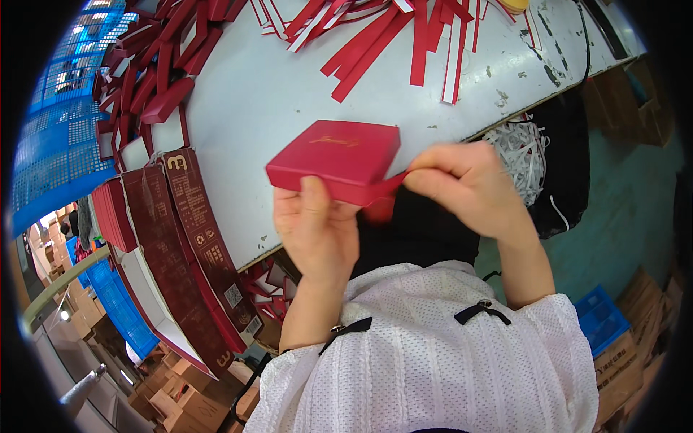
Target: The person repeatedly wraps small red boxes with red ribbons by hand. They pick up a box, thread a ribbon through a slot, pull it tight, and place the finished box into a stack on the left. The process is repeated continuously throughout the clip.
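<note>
A flat red gift box (pixel 339 153) with gold script on its top is held up in front of me, over the near edge of the white table. My left hand (pixel 315 227) grips it from below, thumb along its near side. At the box's right corner, my right hand (pixel 465 184) pinches the end of a narrow red paper strip (pixel 388 189). The strip runs along the box's side toward my fingers. What lies under the box is hidden by it and by my left hand.
Loose red strips (pixel 375 47) lie across the far side of the white table (pixel 245 144). Piled red box parts (pixel 162 65) and a blue plastic basket (pixel 61 133) stand at left, beside a brown carton (pixel 198 238). A black bag of paper scraps (pixel 521 159) is at right.
</note>
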`<state>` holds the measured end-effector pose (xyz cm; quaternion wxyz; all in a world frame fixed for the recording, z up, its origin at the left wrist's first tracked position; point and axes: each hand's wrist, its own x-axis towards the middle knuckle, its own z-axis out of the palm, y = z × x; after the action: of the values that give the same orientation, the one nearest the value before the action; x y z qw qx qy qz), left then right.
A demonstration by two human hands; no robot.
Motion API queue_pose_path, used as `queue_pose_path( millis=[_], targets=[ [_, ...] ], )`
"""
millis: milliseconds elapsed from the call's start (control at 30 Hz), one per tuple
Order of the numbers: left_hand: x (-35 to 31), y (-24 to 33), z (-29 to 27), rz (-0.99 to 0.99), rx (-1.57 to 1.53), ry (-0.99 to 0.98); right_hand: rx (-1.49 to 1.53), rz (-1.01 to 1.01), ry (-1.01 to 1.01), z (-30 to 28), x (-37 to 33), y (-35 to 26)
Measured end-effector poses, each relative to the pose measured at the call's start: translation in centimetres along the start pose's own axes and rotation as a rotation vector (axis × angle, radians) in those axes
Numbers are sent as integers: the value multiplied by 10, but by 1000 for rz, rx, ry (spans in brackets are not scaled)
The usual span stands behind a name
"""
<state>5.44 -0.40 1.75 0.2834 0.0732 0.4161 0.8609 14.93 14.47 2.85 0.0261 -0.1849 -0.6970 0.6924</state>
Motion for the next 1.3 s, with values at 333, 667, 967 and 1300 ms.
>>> queue_pose_path(
  millis=[333,667,967,1300],
  targets=[
    [3,20,-31,-326,-629,95,122,-134,172,0,12,20],
    [9,4,-22,-284,-680,179,176,-132,259,17,12,17],
    [-15,16,7,831,1863,-454,63,-240,264,47,8,17],
    [13,49,16,524,2157,-659,71,-241,148,50,5,11]
  ],
)
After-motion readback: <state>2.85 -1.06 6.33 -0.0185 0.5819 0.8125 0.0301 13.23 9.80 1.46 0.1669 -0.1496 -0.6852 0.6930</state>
